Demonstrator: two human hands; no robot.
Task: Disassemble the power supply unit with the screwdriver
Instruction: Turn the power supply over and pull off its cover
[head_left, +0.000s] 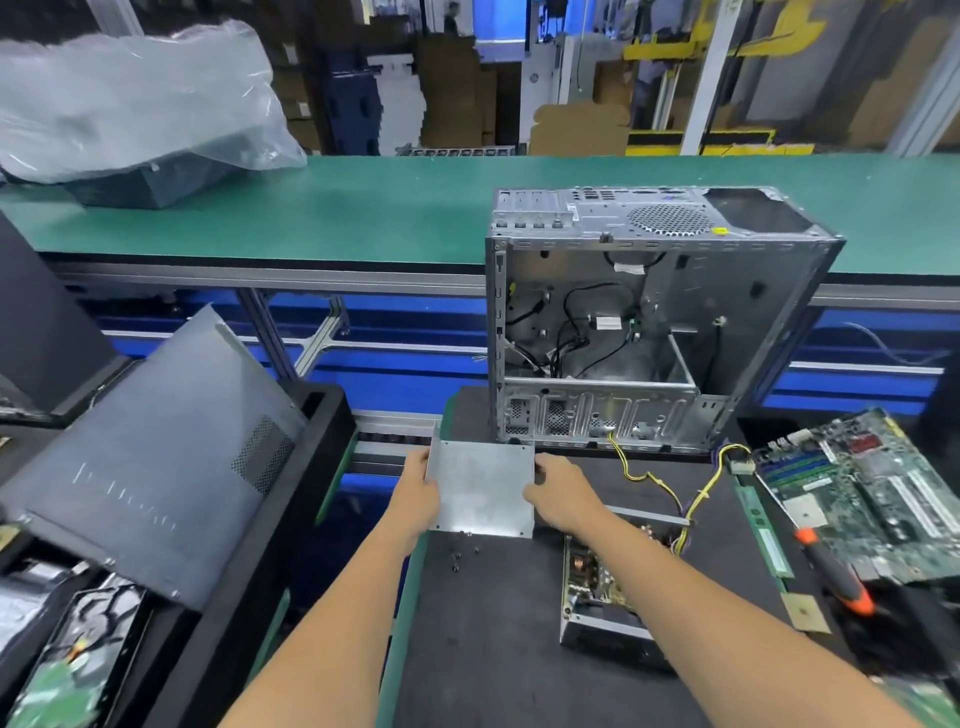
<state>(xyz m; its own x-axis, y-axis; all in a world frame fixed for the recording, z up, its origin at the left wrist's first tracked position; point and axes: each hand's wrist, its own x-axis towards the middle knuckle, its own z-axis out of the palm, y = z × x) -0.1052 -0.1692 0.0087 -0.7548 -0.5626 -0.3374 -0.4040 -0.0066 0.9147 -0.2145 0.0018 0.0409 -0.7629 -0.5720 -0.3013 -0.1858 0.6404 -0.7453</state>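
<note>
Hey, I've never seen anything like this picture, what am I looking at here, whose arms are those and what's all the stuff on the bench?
There is no robot here. The single picture comes from a camera worn on a person's head, looking forward and down, so the two bare arms are the wearer's own. The left hand and right hand hold a flat grey metal cover by its side edges, above a black mat. Below the right arm lies the opened power supply unit, its circuitry showing, with yellow and black wires running off it. A few small screws lie on the mat. Behind stands an emptied computer case. To the right are a green motherboard and an orange-and-black screwdriver, which lies untouched.
</note>
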